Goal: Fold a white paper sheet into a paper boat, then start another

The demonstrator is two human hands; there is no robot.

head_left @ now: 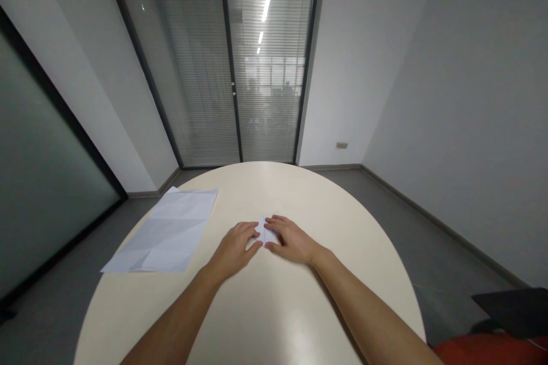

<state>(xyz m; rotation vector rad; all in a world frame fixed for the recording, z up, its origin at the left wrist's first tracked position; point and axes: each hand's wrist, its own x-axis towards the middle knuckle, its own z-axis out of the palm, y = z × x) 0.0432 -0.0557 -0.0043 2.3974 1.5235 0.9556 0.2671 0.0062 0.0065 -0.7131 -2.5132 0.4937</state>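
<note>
Right now I have two hands, left hand (237, 248) and right hand (296, 240), at one small paper (269, 235) on one surface (299, 197), with larger creased paper (173, 231) off to the left, its sheets too close to count. The small paper lies between my hands, fingertips touching both sides. Both palms face down, fingers slightly spread and bent, thumbs nearest me.
</note>
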